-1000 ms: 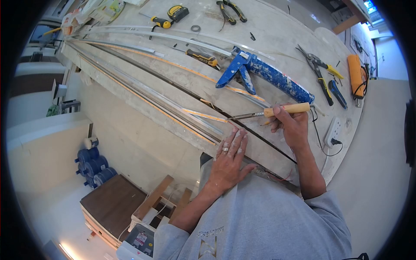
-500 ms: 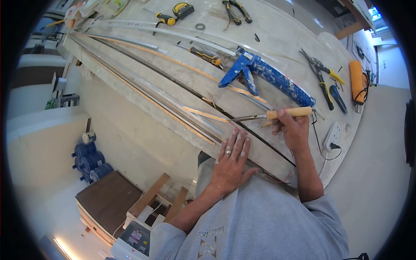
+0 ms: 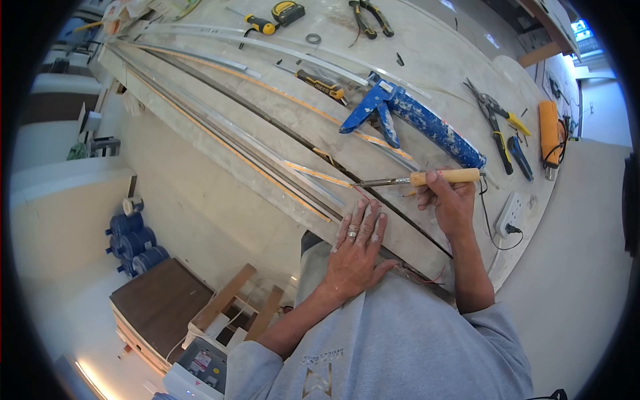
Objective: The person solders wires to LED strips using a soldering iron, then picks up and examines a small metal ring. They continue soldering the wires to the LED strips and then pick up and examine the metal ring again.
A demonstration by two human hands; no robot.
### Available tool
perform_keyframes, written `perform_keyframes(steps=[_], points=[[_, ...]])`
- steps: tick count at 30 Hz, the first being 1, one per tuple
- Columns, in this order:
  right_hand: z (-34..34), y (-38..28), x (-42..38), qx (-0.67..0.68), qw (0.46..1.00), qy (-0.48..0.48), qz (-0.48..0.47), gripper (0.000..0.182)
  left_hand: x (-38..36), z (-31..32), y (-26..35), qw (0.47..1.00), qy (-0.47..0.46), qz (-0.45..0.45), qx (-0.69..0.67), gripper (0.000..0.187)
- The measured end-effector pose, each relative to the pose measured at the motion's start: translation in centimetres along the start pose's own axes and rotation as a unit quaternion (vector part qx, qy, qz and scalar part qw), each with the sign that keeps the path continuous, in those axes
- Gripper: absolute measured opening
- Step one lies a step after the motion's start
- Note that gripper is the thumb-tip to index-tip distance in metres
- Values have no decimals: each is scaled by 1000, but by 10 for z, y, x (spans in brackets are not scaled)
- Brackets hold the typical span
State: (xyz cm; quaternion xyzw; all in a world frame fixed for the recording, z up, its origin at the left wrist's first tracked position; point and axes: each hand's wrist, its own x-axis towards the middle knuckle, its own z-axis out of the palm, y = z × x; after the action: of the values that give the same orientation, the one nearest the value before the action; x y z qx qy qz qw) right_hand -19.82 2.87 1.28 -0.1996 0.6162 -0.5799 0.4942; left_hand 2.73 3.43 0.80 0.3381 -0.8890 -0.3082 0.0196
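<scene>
Wooden-handled soldering iron (image 3: 443,177) in right hand (image 3: 453,208)

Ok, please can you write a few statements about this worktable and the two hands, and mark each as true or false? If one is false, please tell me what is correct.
1. The right hand holds the soldering iron by its wooden handle. True.
2. The left hand is gripping the caulking gun. False: the left hand rests with its fingers down, and the blue caulking gun lies apart from it.
3. A black plug is in the white power strip. True.
4. The tape measure is blue and white. False: the tape measure is yellow and black.
</scene>
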Motion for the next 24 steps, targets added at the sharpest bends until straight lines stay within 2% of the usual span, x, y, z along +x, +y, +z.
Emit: perform_keyframes(steps=[24], points=[[1, 2, -1, 9, 1000, 6, -7, 29, 1, 1, 0, 1000, 14, 5, -5, 95]])
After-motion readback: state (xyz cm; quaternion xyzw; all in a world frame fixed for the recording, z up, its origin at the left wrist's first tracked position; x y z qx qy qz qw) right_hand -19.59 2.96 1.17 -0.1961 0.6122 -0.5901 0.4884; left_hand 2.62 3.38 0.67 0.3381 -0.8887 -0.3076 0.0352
